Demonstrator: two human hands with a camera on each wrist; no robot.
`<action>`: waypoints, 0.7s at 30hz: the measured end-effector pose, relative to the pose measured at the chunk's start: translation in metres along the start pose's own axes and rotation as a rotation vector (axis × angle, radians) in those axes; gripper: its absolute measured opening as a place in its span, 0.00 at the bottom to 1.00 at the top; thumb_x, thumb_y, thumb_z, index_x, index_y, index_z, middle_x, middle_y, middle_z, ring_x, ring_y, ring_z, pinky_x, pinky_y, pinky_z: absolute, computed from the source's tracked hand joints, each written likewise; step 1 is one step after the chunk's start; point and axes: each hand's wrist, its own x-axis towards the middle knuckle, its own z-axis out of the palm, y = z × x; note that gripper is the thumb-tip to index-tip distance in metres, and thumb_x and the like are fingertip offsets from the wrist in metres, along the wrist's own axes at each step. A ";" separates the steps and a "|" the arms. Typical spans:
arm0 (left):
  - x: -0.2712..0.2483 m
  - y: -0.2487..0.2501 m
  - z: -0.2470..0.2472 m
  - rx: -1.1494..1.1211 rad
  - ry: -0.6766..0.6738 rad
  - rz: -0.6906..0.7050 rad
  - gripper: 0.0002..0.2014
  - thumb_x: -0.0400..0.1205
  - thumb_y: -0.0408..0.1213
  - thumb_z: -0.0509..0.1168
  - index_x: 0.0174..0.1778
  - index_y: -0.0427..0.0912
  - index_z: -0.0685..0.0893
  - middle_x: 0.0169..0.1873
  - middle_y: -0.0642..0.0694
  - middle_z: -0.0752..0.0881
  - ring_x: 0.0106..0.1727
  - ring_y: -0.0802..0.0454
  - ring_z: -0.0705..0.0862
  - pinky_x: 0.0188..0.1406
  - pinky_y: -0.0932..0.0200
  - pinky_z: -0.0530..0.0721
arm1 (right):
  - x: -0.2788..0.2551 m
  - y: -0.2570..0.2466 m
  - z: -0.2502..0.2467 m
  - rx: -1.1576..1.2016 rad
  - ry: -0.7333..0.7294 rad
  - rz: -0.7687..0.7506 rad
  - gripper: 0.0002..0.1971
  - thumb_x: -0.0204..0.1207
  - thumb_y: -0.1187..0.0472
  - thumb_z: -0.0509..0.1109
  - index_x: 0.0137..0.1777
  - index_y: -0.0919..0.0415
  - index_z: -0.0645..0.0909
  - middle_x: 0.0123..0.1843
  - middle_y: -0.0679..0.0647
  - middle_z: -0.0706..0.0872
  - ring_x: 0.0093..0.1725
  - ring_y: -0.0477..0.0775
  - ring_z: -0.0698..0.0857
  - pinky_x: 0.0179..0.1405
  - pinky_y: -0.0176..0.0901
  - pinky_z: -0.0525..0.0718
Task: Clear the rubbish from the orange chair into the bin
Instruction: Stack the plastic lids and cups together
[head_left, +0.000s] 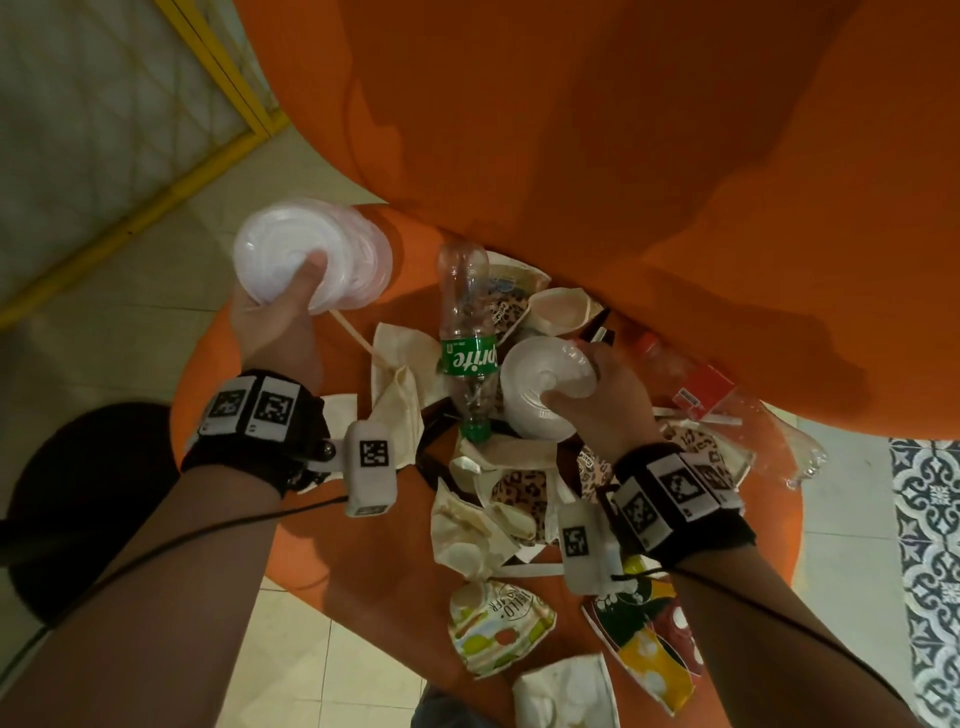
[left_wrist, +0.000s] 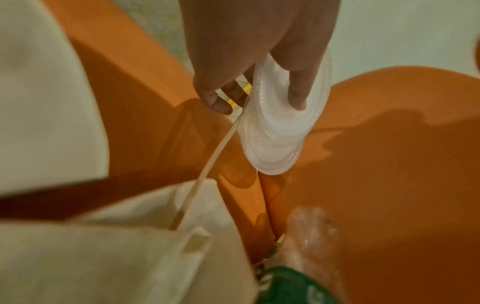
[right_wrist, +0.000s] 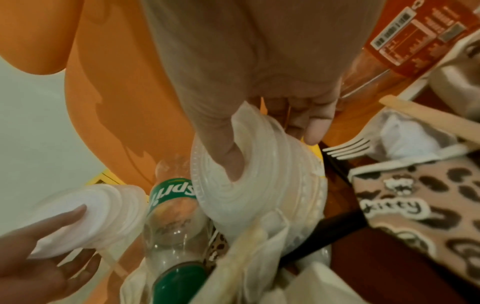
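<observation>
Rubbish lay heaped on the orange chair seat (head_left: 322, 530); the right hand (head_left: 605, 400) pinched a white plastic lid (head_left: 540, 387) over it, the left hand (head_left: 278, 317) gripped a stack of white lids (head_left: 306, 254) clear of the pile, leftward.

Head cam overhead; wrist cams close

Sprite bottle (head_left: 464, 338) lay on chair seat (head_left: 322, 540) amid paper wrappers (head_left: 400, 374); lid stack (head_left: 311, 254) held at its left, another (head_left: 540, 384) just right.
</observation>
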 end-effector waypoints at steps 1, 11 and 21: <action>-0.002 0.000 0.000 -0.003 -0.013 0.001 0.25 0.72 0.35 0.76 0.66 0.41 0.80 0.59 0.45 0.87 0.58 0.53 0.87 0.59 0.54 0.85 | -0.002 0.000 -0.002 0.041 0.009 0.004 0.30 0.70 0.59 0.77 0.72 0.55 0.72 0.65 0.53 0.80 0.61 0.52 0.78 0.51 0.41 0.75; -0.017 0.024 0.017 -0.406 -0.117 -0.171 0.15 0.77 0.32 0.71 0.59 0.40 0.79 0.61 0.40 0.86 0.62 0.44 0.85 0.61 0.46 0.84 | -0.018 -0.004 -0.024 0.272 0.140 -0.043 0.26 0.74 0.61 0.74 0.71 0.54 0.72 0.66 0.50 0.78 0.65 0.52 0.75 0.60 0.47 0.76; -0.063 0.019 0.039 -0.418 -0.171 -0.256 0.15 0.79 0.33 0.68 0.62 0.38 0.79 0.62 0.38 0.86 0.62 0.44 0.85 0.62 0.48 0.84 | -0.047 -0.030 -0.032 0.514 -0.127 -0.213 0.21 0.72 0.60 0.75 0.58 0.39 0.73 0.64 0.46 0.79 0.63 0.51 0.79 0.51 0.41 0.86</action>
